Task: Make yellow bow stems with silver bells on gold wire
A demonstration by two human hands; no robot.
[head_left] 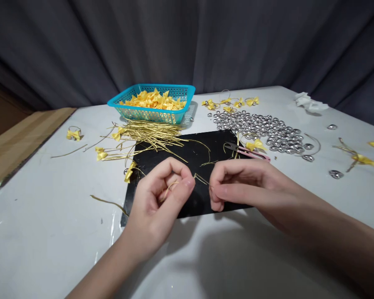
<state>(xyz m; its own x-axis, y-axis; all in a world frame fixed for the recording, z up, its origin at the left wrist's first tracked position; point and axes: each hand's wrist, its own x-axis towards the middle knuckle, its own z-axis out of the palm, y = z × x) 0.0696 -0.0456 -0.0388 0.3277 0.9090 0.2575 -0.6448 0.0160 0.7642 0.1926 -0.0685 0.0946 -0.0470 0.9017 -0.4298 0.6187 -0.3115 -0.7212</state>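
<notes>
Left fingers [188, 182]: pinching thin gold wire [201, 179].
Right fingers [227, 191]: pressed together, apparently on the same wire.
Gold wire: held between both hands above the black mat [199, 202], seemingly being shaped.
Next move: calling for steady tension.
Blue basket [146, 109]: beyond, on the desk [50, 199].

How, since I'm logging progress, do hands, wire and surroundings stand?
Left hand pinching thin gold wire. Right hand pinched at it. Wire kinked, above black mat. Pink-handled cutters just beyond right hand, not between hands.

I see cord [200, 179]: thin, gold, sharply kinked, spanning gap between left hand [160, 216] and right hand [246, 192].
</notes>
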